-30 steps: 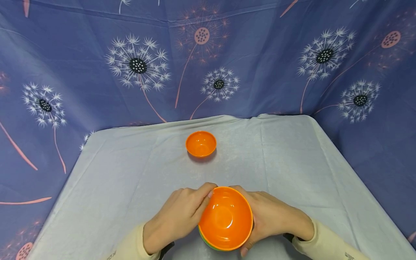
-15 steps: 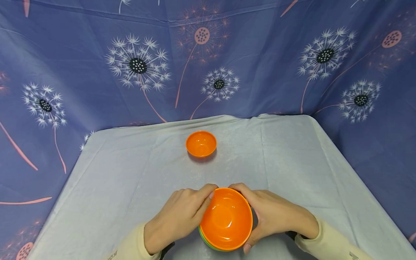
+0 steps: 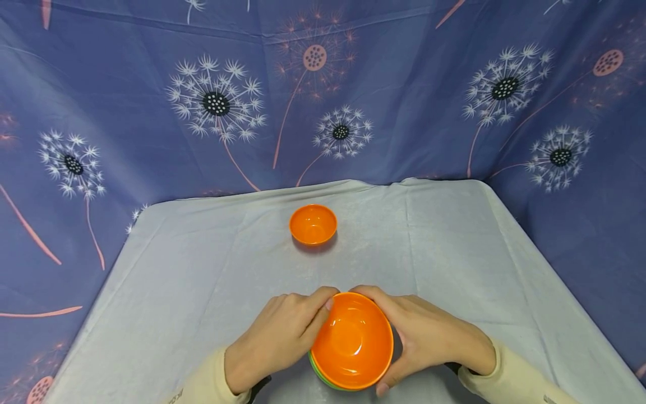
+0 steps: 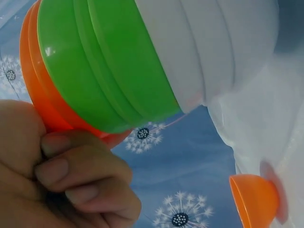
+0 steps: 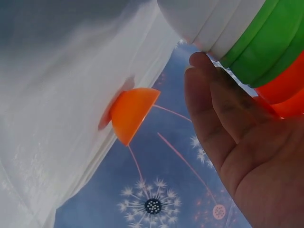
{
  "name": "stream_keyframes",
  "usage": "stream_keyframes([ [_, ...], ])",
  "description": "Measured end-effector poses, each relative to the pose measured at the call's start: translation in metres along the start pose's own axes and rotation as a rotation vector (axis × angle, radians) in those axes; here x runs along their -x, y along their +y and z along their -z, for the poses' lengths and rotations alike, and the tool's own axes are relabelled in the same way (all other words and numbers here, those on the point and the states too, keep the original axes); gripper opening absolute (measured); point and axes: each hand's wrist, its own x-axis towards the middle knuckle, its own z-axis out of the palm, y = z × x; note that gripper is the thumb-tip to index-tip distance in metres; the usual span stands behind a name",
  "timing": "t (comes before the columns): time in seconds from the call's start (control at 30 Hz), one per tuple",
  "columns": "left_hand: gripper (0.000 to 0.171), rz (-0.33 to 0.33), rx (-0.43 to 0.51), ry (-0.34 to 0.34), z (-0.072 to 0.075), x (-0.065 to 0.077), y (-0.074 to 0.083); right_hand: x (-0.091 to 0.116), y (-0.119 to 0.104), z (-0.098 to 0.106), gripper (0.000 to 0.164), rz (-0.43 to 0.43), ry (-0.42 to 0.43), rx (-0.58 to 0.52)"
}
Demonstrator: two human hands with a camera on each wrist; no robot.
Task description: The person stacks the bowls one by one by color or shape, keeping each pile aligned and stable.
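A stack of nested bowls is near the front of the table in the head view: an orange bowl point(image 3: 351, 339) on top, a green bowl point(image 4: 109, 61) below it and a white bowl point(image 4: 194, 47) lowest. My left hand point(image 3: 282, 331) grips the orange bowl's left rim, its fingers curled in the left wrist view. From the right side my right hand point(image 3: 429, 334) holds the stack, thumb at the near edge and index finger round the far edge. Its other fingers reach down along the green and white bowls in the right wrist view. Whether the stack touches the table cannot be told.
A smaller orange bowl point(image 3: 313, 224) stands upright farther back on the table. Pale grey cloth point(image 3: 202, 252) covers the table. A blue curtain point(image 3: 393, 112) with dandelion prints hangs behind and at both sides.
My right hand has shifted its hold slightly: its palm has drawn away from the bowls and its index finger lies farther over the far rim. Left hand and stack have barely moved.
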Motion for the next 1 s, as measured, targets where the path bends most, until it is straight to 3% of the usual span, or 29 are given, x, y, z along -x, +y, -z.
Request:
stream_keyframes([
  [0.13, 0.037, -0.043, 0.078, -0.042, 0.0032, 0.0026, -0.0011, 0.0015, 0.0017, -0.0021, 0.106, -0.006, -0.001, 0.022],
  [0.27, 0.074, -0.076, 0.144, -0.092, 0.0074, 0.0053, -0.001, 0.0013, 0.0019, -0.0027, 0.106, 0.01, 0.003, 0.027],
  [0.4, 0.1, -0.09, 0.123, -0.109, 0.009, 0.0071, -0.0021, 0.0003, 0.0021, -0.0021, 0.106, 0.026, 0.009, 0.025],
  [0.67, 0.099, -0.108, 0.061, -0.097, 0.0052, 0.0086, -0.0056, 0.0014, 0.0067, -0.0055, 0.106, 0.035, -0.005, 0.037],
  [1.0, 0.098, -0.099, 0.108, -0.105, 0.0032, 0.0078, -0.0078, -0.0004, 0.0096, -0.0053, 0.11, 0.066, -0.013, 0.016],
])
